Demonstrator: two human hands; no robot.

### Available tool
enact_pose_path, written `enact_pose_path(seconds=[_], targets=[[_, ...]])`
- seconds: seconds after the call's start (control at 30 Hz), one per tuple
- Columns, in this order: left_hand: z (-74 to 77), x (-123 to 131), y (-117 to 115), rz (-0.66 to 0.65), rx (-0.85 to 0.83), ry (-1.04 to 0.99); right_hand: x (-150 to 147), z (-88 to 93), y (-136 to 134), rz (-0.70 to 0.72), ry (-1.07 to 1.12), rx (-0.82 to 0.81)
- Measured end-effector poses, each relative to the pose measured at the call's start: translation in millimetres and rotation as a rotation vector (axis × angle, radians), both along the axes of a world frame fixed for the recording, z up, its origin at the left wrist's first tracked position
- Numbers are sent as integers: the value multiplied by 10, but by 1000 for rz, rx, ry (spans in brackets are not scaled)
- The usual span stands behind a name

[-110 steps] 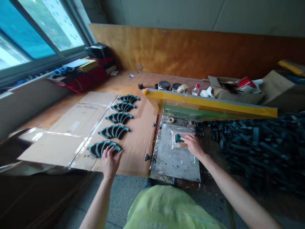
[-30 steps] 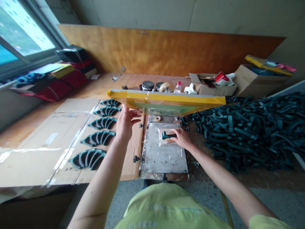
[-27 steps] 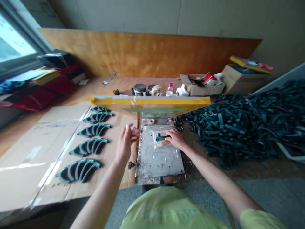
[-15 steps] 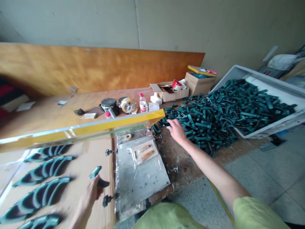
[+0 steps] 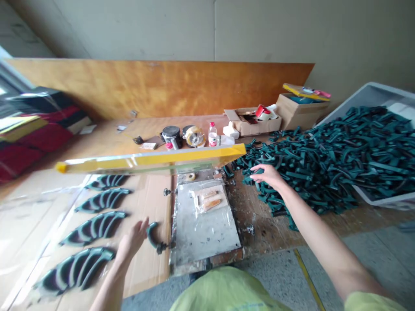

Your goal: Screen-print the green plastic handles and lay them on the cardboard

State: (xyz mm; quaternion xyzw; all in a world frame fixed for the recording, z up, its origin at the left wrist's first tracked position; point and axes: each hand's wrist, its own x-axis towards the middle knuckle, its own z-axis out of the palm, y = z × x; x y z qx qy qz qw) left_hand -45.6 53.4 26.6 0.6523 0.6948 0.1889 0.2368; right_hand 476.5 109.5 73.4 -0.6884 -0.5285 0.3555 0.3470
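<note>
Here's your left hand, wide open, fingers spread, grasping nothing! Right beside those fingertips sits a curved dark green plastic piece, its lower end at a black hinge clamp; you can't tell from here whether it's resting or in the air. Over to the right, your right hand is open too, fingers stretched out, empty, right at the near edge of a big heap of dark green plastic pieces that spills from a white bin.

Between your hands lies a scuffed metal plate under clear film, with 2 orange-tan strips on it. A screen frame with a yellow-taped edge is raised above the plate's far side.

To your left, 4 ribbed green fans line up on a cardboard sheet. Along the bench's far edge, you've got a black ink jar, a tape roll, a plastic bottle and a cardboard box.
</note>
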Motion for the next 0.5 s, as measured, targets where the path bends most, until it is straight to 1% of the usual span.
enact_pose_path(seconds=[0.07, 0.1, 0.17, 0.23, 0.3, 0.33, 0.4, 0.5], targets=[[270, 174, 173, 106, 31, -118, -536, -210, -12, 213, 71, 69], [428, 274, 261, 156, 104, -310, -801, -323, -19, 305, 61, 110], [769, 472, 417, 188, 305, -661, -1248, -532, -28, 456, -24, 199], [1088, 631, 532, 201, 463, -882, -1536, -685, -30, 562, -171, 294], [1319, 721, 610, 210, 546, -983, -1682, -766, -41, 631, -344, 368], [1388, 739, 638, 220, 559, -987, -1722, -783, -57, 656, -425, 391], [1440, 741, 674, 244, 557, -930, -1769, -782, -114, 693, -565, 414], [1389, 707, 647, 252, 544, -850, -1774, -728, -222, 718, -683, 421]])
